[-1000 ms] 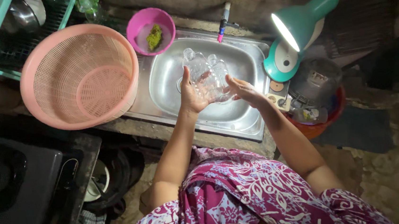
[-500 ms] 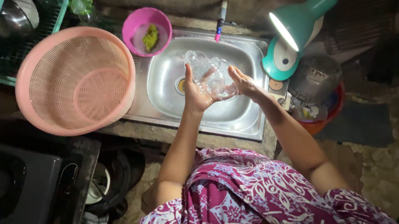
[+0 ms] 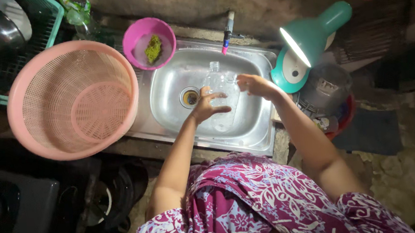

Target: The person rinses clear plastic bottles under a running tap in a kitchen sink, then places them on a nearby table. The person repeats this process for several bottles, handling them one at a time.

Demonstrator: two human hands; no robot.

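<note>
Both my hands on the clear plastic bottle (image 3: pixel 222 98), held over the steel sink (image 3: pixel 260 127), neck pointing toward the tap (image 3: pixel 227 32). Left hand (image 3: pixel 206 107): fingers curled around the bottle's side, firm wrap. Right hand (image 3: pixel 254 84): touching the opposite side near the shoulder, fingers only partly closed, looks more like steadying than gripping. Bottle sits just right of the drain (image 3: pixel 189 97), clear of the basin floor as far as I can tell.

Risks, my read: thin wet plastic, squeeze too hard and it buckles or pops out toward the lamp (image 3: pixel 305 44) just beside the sink rim. Water near that lamp is the bad one. Pink bowl (image 3: pixel 148 42) with the green scrubber (image 3: pixel 153 48) and the big pink basket (image 3: pixel 70 100) are well apart, low concern
</note>
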